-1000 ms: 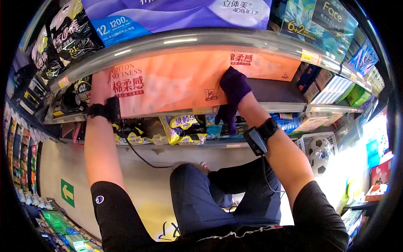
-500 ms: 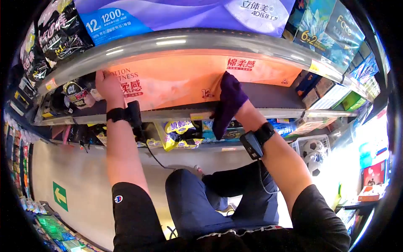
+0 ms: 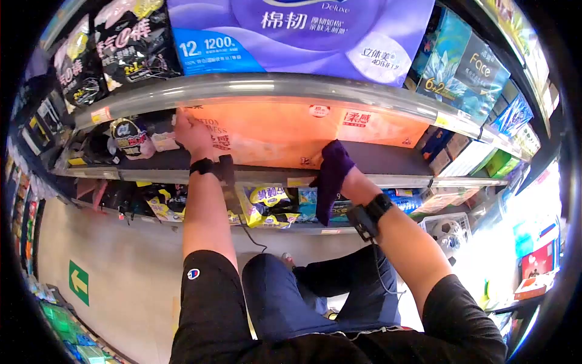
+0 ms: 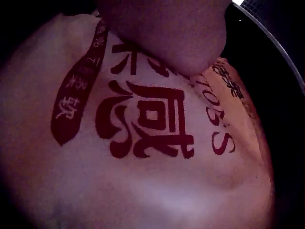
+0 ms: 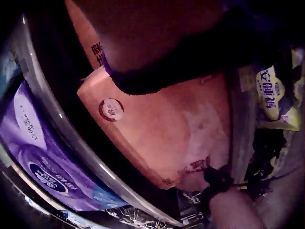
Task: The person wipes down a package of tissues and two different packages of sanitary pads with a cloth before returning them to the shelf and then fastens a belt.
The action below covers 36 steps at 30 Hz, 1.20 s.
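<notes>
Chinese and English print on the packs and bags we see; an arrow on a green sign
On the purple pack (image 3: 303, 64) we read "Deluxe", "棉韧", "12", "1200" and "4D"; the blue-green pack (image 3: 464, 70) says "Face" and "6+2"; the front orange pack (image 3: 273, 136) carries "感" in large red print, clearest to us in the left wrist view, with a red "S" near it; the rear orange pack (image 3: 394, 128) shows "柔感"; two black bags (image 3: 136, 48) each read "2+1"; the yellow-and-black bag (image 5: 281, 112) bears "安睡裤", sideways to us; the green sign (image 3: 79, 297) has a white arrow pointing to our left; smaller lines are too blurred for us.
</notes>
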Each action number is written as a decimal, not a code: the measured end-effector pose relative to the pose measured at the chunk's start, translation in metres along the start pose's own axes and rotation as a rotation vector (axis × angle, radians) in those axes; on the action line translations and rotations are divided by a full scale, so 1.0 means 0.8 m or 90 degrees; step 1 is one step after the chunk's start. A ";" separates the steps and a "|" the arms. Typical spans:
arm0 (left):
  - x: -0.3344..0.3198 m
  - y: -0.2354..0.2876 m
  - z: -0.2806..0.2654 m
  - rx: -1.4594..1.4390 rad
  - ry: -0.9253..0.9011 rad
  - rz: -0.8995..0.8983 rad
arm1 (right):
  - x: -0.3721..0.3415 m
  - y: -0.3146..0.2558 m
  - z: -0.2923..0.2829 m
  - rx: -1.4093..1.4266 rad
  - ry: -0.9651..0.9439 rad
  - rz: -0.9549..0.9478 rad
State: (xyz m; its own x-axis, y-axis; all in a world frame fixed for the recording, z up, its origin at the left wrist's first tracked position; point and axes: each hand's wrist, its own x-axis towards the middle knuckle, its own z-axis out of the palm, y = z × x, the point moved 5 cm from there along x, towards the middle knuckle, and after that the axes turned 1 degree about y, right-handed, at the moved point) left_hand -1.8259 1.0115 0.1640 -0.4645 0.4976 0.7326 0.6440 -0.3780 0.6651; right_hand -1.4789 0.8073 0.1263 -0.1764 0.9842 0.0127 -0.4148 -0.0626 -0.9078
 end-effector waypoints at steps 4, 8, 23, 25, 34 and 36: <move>-0.004 0.016 -0.021 0.111 -0.068 0.008 | 0.036 -0.002 -0.053 -0.450 -0.092 -0.196; -0.029 0.018 -0.091 0.038 -0.117 0.026 | -0.005 -0.055 -0.004 -0.461 0.007 -0.310; -0.613 0.375 -0.343 -0.561 -1.643 0.280 | -0.301 -0.150 -0.047 -0.933 0.126 -0.398; -0.630 0.382 -0.351 -0.565 -1.673 0.303 | -0.350 -0.154 -0.051 -0.717 0.128 -0.441; -0.616 0.373 -0.371 -0.344 -1.736 0.480 | -0.406 -0.151 -0.069 0.120 0.028 -0.367; -0.617 0.375 -0.375 -0.283 -1.626 0.536 | -0.399 -0.149 -0.064 0.131 -0.090 -0.370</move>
State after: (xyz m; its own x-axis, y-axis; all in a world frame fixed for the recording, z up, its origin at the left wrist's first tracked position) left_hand -1.5856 0.4179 0.0454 0.8418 -0.3669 -0.3958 0.0388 -0.6904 0.7224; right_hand -1.3277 0.5089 0.2092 0.0188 0.8363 0.5479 -0.6389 0.4316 -0.6369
